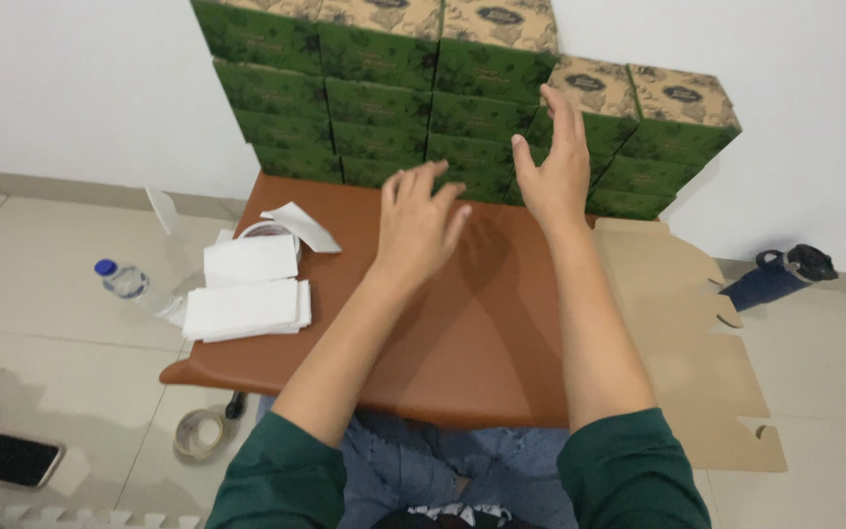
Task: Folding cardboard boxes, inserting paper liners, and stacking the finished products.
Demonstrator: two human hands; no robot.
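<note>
1. At the far left, on the tiled floor (70,255), we saw a dark phone (12,458) lying near the lower edge, and farther off a clear water bottle (127,284) with a blue cap lying beside the table.
2. A roll of clear tape (198,433) lay on the floor just under the near left corner of the brown table (482,333).
3. On the table's left part we found two stacks of white paper sheets (247,309), the farther stack (250,260) just behind the nearer one, with loose white paper slips (304,225) beyond them.
4. Our left hand (415,227) hovered over the middle of the table, fingers spread wide and pointing toward the wall, holding nothing.
5. Our right hand (552,167) was raised just to its right, palm facing left, fingers open and extended, also empty; its fingertips showed in front of the stacked boxes, but we could not tell whether they touched.
6. The green boxes (384,108) with tan patterned lids stood stacked in rows at the table's far edge against the white wall, the pile lower on its right side.
7. To the right of the table a flat, unfolded cardboard box blank (697,343) lay on the floor.
8. Farthest right, a dark blue flask (775,276) with a black lid lay on its side near the wall.
</note>
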